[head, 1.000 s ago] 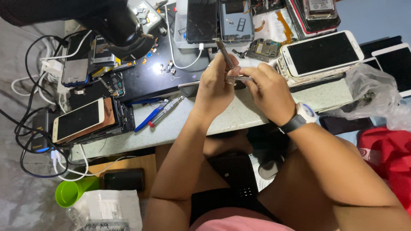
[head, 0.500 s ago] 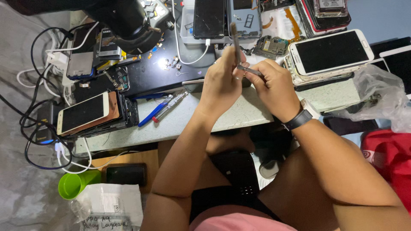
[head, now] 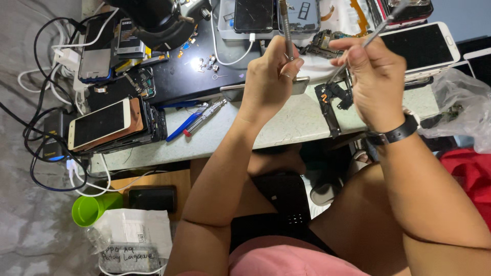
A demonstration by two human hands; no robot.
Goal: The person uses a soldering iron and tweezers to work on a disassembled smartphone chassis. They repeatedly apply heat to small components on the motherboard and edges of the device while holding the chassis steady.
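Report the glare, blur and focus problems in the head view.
Head view: a lamp's hot spot glares on the dark mat; the thin metal tool in the right hand smears with motion blur; the left hand and the white phone stay sharp; wide-angle lens bends the edges.

Both forearms reaching forward from bent elbows, hands raised side by side, apart. Left hand (head: 271, 76) curled, fingers pinched closed around a thin rod-like tool. Right hand (head: 376, 76) likewise fisted around a slim tool, wrist banded by a dark watch.
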